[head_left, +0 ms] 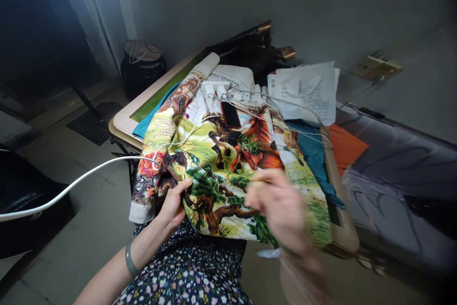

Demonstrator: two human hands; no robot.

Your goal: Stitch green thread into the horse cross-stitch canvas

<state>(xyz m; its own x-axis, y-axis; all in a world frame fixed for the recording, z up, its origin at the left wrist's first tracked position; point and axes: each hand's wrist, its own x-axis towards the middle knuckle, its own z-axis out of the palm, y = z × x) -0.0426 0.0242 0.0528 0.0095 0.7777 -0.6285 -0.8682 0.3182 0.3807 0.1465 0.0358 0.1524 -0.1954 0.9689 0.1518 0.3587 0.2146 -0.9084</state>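
A large embroidered cloth (221, 200), stitched with trees and an orange-red animal shape, drapes over the table towards my lap. My left hand (176, 202) grips its near edge, thumb on top and fingers underneath. Over the cloth's front right part, my right hand (276, 205) is smeared by motion. Its fingers look curled together in a pinch; anything between them is too blurred to name. Just beyond it lie a small red-handled tool (250, 159) and a tangle of green thread (249, 144). The cloth's left side is rolled into a thick tube (160, 133).
On the cloth lie a phone (230, 114) and a white power strip (215, 87) with chargers. A white cable (89, 176) crosses from the left. White printed bags (310, 91) stand at the back right of the table (123, 122). A wall socket (374, 67) is on the right.
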